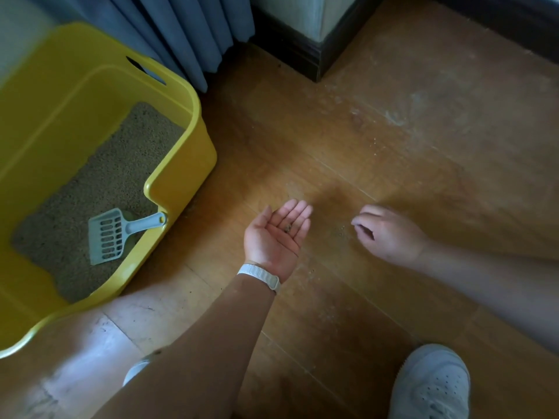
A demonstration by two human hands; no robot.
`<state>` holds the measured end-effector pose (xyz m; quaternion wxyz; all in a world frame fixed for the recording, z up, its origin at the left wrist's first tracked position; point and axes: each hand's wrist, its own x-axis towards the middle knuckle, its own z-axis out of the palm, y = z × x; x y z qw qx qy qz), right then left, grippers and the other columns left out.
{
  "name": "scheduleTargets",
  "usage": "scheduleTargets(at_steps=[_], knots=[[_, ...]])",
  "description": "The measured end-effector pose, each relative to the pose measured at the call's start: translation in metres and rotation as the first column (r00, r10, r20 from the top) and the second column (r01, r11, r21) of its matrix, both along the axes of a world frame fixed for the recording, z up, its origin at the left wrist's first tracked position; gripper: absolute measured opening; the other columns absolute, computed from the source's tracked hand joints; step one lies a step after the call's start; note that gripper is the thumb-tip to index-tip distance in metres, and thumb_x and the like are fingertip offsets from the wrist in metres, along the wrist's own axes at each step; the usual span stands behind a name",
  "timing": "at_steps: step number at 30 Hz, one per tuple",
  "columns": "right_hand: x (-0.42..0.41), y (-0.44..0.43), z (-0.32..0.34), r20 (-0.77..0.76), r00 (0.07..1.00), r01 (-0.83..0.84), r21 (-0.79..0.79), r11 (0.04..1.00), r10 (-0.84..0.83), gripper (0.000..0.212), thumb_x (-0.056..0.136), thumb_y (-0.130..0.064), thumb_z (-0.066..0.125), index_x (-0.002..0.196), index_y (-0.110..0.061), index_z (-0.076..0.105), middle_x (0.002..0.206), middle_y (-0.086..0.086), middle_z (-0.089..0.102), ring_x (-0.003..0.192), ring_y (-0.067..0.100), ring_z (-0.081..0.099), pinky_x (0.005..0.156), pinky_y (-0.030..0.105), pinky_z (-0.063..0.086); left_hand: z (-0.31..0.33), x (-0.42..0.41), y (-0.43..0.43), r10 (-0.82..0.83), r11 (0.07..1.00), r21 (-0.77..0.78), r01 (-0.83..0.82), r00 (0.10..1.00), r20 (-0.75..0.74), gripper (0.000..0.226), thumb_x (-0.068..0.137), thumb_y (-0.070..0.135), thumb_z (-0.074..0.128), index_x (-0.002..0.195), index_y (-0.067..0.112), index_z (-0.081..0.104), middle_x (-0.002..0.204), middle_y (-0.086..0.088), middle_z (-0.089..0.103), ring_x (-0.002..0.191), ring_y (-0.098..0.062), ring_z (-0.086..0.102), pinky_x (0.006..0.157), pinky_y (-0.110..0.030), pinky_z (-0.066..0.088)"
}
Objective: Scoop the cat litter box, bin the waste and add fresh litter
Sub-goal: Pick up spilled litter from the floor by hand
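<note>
A yellow litter box (178,140) stands on the floor at the left, with tan litter (99,182) inside. A grey slotted scoop (112,234) lies in it, its handle leaning on the low front rim. My left hand (276,234) is held palm up over the floor to the right of the box, fingers straight, with a few litter grains (286,227) on the palm. My right hand (384,234) hovers low over the floor further right, fingers curled with the tips drawn together. Whether they pinch a grain is too small to tell. Loose grains (341,232) lie between the hands.
The wooden floor (378,152) is dusty with scattered specks. Blue curtains (187,31) hang behind the box. A dark skirting corner (314,55) juts out at the top. My knee (99,343) is at the lower left and a white shoe (432,385) at the lower right.
</note>
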<state>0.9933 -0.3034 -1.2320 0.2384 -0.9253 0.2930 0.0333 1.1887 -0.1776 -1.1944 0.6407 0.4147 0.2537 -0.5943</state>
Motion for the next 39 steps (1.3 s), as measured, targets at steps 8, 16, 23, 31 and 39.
scheduleTargets(at_steps=[8,16,23,31,39], knots=[[0.013,0.013,-0.011,0.066,0.995,-0.072,0.003,0.997,0.072,0.017,0.083,-0.019,0.074,0.096,-0.008,0.07,0.093,0.007,0.061,0.086,0.03,0.061,0.08,0.035,0.051,0.002,-0.003,-0.007,-0.005,1.0,-0.02,0.004,1.0,-0.007,0.048,0.102,0.03,0.03,0.11,-0.003,0.064,0.113,-0.02,0.069,0.108,-0.031,0.066,0.096,-0.036,0.05],[0.019,0.015,-0.019,0.111,0.991,-0.073,-0.018,0.997,0.075,0.005,0.083,-0.014,0.074,0.085,-0.01,0.071,0.086,0.004,0.059,0.081,0.029,0.059,0.079,0.033,0.046,0.0,-0.005,-0.005,-0.006,1.0,-0.03,0.006,1.0,-0.006,0.047,0.102,0.03,0.03,0.111,-0.002,0.063,0.114,-0.02,0.069,0.107,-0.031,0.067,0.097,-0.037,0.049],[0.02,0.016,-0.022,0.105,0.994,-0.006,0.023,1.0,0.004,0.008,0.084,-0.006,0.066,0.077,-0.008,0.07,0.083,0.006,0.06,0.077,0.033,0.06,0.073,0.036,0.052,0.003,-0.007,-0.007,-0.014,1.0,-0.023,0.014,1.0,0.002,0.048,0.101,0.031,0.031,0.112,-0.003,0.063,0.112,-0.02,0.069,0.105,-0.031,0.068,0.098,-0.037,0.048],[0.023,0.016,-0.017,-0.012,0.996,-0.091,0.056,0.994,0.092,0.011,0.083,0.0,0.06,0.075,-0.006,0.064,0.079,0.009,0.055,0.077,0.034,0.057,0.067,0.04,0.051,0.007,-0.007,-0.005,-0.029,0.999,-0.031,0.03,0.999,0.016,0.048,0.101,0.031,0.031,0.113,-0.002,0.063,0.116,-0.02,0.068,0.11,-0.032,0.065,0.099,-0.037,0.048],[0.031,0.023,-0.011,-0.195,0.975,-0.094,0.054,0.994,0.103,0.019,0.085,-0.003,0.051,0.098,-0.005,0.064,0.097,0.014,0.055,0.097,0.035,0.054,0.08,0.041,0.046,0.009,-0.01,-0.007,-0.037,0.999,-0.038,0.038,0.999,0.017,0.048,0.101,0.031,0.031,0.111,-0.002,0.064,0.114,-0.02,0.069,0.105,-0.031,0.067,0.095,-0.037,0.049]])
